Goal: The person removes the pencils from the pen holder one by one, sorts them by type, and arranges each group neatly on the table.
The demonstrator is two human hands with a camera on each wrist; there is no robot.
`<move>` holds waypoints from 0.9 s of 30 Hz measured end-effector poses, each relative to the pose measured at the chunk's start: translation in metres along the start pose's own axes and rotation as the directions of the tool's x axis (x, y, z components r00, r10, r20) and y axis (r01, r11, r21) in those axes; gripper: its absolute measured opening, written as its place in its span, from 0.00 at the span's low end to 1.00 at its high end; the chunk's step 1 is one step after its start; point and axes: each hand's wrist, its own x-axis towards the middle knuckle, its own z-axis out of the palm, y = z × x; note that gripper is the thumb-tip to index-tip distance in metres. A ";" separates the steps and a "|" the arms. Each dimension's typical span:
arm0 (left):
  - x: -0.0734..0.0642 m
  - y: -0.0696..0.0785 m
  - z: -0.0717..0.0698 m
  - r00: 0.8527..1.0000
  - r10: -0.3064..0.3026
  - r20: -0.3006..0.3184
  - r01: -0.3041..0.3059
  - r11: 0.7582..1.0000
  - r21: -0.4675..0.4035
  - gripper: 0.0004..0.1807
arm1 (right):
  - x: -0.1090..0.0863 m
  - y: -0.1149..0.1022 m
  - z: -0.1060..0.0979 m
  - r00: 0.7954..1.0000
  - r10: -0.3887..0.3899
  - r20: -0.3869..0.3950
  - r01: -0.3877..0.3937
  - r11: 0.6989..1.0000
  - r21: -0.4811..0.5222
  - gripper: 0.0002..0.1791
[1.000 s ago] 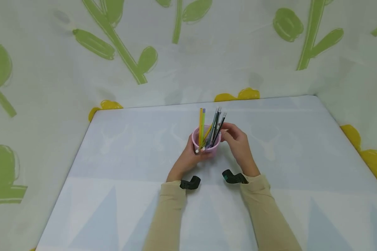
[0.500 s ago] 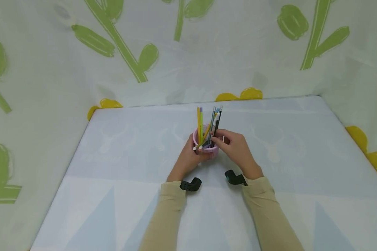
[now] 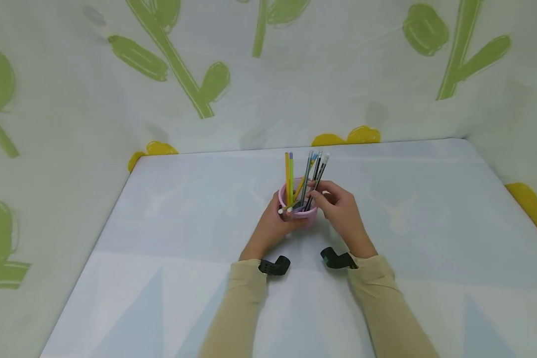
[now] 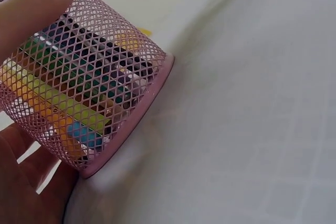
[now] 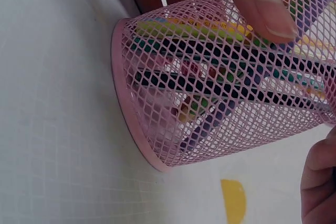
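A pink mesh pencil cup (image 3: 311, 215) stands upright on the table, holding several pencils, yellow, lime-green and dark. My left hand (image 3: 270, 228) grips it from the left; in the left wrist view the thumb (image 4: 39, 11) lies across the mesh and the fingers wrap the other side. At the right of the rim, my right hand (image 3: 342, 209) pinches a dark pencil (image 3: 323, 169) between thumb and forefinger, its white-tipped end leaning right. The pencils' lower ends show through the mesh (image 5: 210, 77) in the right wrist view. My right fingertips are mostly cut off there.
The cup is on a pale table (image 3: 197, 214) with a light blue triangle pattern. Behind it hangs a whitish backdrop (image 3: 295, 99) with green plant shapes and yellow patches. Black camera mounts (image 3: 275, 266) sit on both wrists.
My right hand has gone from beside the rim to the dark pencils, and a pencil now leans further right. The left hand keeps its grip on the cup.
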 end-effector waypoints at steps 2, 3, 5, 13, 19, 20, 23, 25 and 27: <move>0.000 0.000 -0.002 1.000 -0.005 -0.007 0.006 1.000 0.008 0.48 | 0.000 -0.005 0.001 1.000 -0.002 -0.009 0.002 0.999 0.052 0.16; 0.000 0.000 -0.003 1.000 -0.004 -0.008 0.004 1.000 0.008 0.49 | -0.001 -0.008 0.001 1.000 -0.009 -0.020 0.011 0.997 0.074 0.16; 0.000 0.000 -0.005 1.000 -0.003 -0.006 0.003 1.000 0.008 0.49 | -0.001 -0.015 0.001 0.998 -0.039 -0.043 0.044 0.992 0.117 0.15; -0.002 -0.002 -0.004 0.998 -0.065 0.001 0.065 0.998 0.027 0.50 | -0.006 -0.024 0.000 0.985 -0.115 -0.127 0.138 0.972 0.191 0.16; 0.000 0.000 -0.001 0.999 -0.039 -0.004 0.039 0.999 0.029 0.49 | -0.002 -0.017 -0.006 0.973 -0.098 -0.209 0.177 0.896 0.406 0.16; 0.001 0.001 -0.001 0.999 -0.034 -0.004 0.034 0.999 0.032 0.49 | 0.000 -0.015 -0.008 0.972 -0.090 -0.218 0.183 0.870 0.457 0.17; 0.002 0.003 -0.001 0.999 -0.053 0.000 0.053 0.998 0.040 0.49 | 0.004 -0.008 -0.014 0.967 -0.069 -0.243 0.205 0.778 0.595 0.19; 0.001 0.002 -0.001 0.998 -0.067 0.003 0.067 0.997 0.044 0.49 | 0.005 -0.004 -0.018 0.965 -0.045 -0.258 0.207 0.735 0.645 0.19; 0.001 0.001 -0.002 0.997 -0.075 0.005 0.074 0.996 0.049 0.50 | 0.006 -0.002 -0.021 0.963 -0.023 -0.267 0.203 0.713 0.671 0.19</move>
